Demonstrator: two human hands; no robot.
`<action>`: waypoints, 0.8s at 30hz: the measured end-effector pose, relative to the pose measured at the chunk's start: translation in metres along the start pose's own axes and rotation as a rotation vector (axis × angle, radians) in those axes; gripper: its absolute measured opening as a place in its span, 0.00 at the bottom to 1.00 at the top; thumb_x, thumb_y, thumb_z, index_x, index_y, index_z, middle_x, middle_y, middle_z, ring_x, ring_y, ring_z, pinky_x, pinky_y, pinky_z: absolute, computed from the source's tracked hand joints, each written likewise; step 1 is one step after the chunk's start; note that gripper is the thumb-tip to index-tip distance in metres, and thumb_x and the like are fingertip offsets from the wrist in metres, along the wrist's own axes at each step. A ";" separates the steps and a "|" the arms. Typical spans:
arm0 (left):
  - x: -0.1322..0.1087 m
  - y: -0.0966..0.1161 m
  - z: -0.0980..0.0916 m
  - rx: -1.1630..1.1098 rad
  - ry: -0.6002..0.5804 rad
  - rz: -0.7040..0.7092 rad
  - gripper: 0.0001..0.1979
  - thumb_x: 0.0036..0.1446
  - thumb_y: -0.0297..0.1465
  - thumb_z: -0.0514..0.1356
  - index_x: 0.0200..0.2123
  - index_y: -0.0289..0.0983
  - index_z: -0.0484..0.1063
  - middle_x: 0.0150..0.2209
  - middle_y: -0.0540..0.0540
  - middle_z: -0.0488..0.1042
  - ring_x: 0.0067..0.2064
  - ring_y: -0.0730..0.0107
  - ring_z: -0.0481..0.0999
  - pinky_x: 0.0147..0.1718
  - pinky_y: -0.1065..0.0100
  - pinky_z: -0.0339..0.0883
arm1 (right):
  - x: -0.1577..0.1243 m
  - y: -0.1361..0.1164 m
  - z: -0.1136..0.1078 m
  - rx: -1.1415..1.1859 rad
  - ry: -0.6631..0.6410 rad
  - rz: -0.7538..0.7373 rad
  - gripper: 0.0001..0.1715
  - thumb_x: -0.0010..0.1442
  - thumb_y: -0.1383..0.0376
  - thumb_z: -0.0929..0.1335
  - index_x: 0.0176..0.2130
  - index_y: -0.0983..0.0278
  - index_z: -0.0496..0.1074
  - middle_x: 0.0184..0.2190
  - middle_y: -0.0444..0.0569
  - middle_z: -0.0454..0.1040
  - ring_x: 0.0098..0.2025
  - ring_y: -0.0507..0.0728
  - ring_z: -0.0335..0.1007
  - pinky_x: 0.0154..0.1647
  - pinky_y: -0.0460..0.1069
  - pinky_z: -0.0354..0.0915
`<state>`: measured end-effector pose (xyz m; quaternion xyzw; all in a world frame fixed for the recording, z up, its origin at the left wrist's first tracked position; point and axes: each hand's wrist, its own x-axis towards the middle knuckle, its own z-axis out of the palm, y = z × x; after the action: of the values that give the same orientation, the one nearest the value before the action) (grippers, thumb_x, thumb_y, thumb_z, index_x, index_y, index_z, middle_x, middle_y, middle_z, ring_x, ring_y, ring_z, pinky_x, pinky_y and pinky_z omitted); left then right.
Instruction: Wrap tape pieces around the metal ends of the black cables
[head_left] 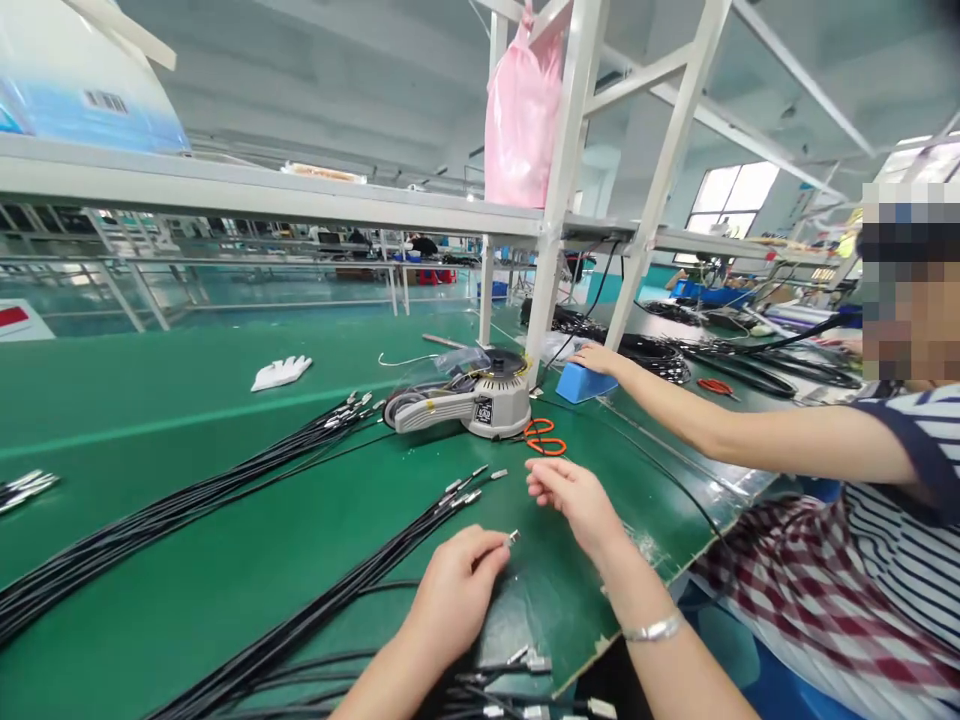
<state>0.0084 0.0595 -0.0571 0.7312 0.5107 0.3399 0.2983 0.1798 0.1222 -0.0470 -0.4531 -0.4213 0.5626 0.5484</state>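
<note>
My left hand [463, 588] is closed in a pinch on a black cable, whose small metal connector [514, 538] pokes out past the thumb and forefinger. To its right, my right hand [574, 500] hovers with the fingertips pressed together; whether anything is between them I cannot make out. A bundle of black cables [360, 580] with silver ends lies just left of my left hand. More cable ends [536, 664] show below it, near the table's front edge. Orange-handled scissors [546, 440] rest just beyond my right hand.
A grey tape dispenser [499, 408] stands beyond the hands. Another cable bundle [225, 480] and a white glove [282, 373] lie to the left on the green table [135, 400]. At right, a co-worker's hand [592, 358] touches a blue block-shaped object [581, 384]. Shelf posts [551, 270] rise behind.
</note>
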 end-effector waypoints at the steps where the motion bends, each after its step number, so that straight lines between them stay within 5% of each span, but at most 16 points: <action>1: -0.001 -0.001 0.001 -0.005 0.008 -0.006 0.12 0.58 0.31 0.52 0.32 0.40 0.76 0.30 0.49 0.74 0.35 0.69 0.73 0.37 0.69 0.65 | 0.017 -0.008 0.000 0.009 0.040 0.005 0.15 0.46 0.59 0.74 0.32 0.68 0.77 0.27 0.48 0.76 0.26 0.50 0.70 0.25 0.42 0.65; 7: -0.005 -0.007 0.006 -0.009 0.083 -0.022 0.10 0.59 0.31 0.53 0.38 0.41 0.74 0.33 0.49 0.73 0.37 0.68 0.74 0.38 0.68 0.66 | 0.118 -0.058 0.015 -0.005 0.202 0.157 0.19 0.52 0.54 0.71 0.28 0.70 0.72 0.27 0.52 0.75 0.24 0.49 0.69 0.21 0.41 0.65; 11: -0.008 -0.010 0.008 -0.006 0.125 0.068 0.10 0.60 0.31 0.52 0.39 0.41 0.73 0.34 0.48 0.74 0.38 0.68 0.74 0.38 0.68 0.67 | 0.149 -0.069 0.034 -0.017 0.216 0.245 0.20 0.58 0.54 0.67 0.38 0.70 0.70 0.34 0.50 0.73 0.30 0.52 0.71 0.28 0.47 0.69; 18: -0.010 -0.012 0.008 0.023 0.187 0.167 0.10 0.62 0.30 0.51 0.41 0.40 0.71 0.33 0.47 0.71 0.36 0.69 0.73 0.35 0.69 0.68 | 0.152 -0.060 0.043 0.038 0.214 0.207 0.15 0.62 0.62 0.65 0.48 0.67 0.67 0.45 0.51 0.70 0.41 0.55 0.71 0.39 0.53 0.70; 24: -0.007 -0.013 0.008 0.054 0.320 0.253 0.09 0.60 0.27 0.53 0.42 0.39 0.70 0.32 0.48 0.73 0.34 0.69 0.74 0.34 0.68 0.69 | 0.121 -0.070 0.053 0.090 0.261 0.048 0.09 0.61 0.65 0.67 0.40 0.69 0.70 0.36 0.49 0.73 0.33 0.51 0.70 0.33 0.48 0.70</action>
<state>0.0059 0.0566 -0.0732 0.7340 0.4646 0.4725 0.1486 0.1465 0.2471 0.0272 -0.5074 -0.3095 0.5303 0.6046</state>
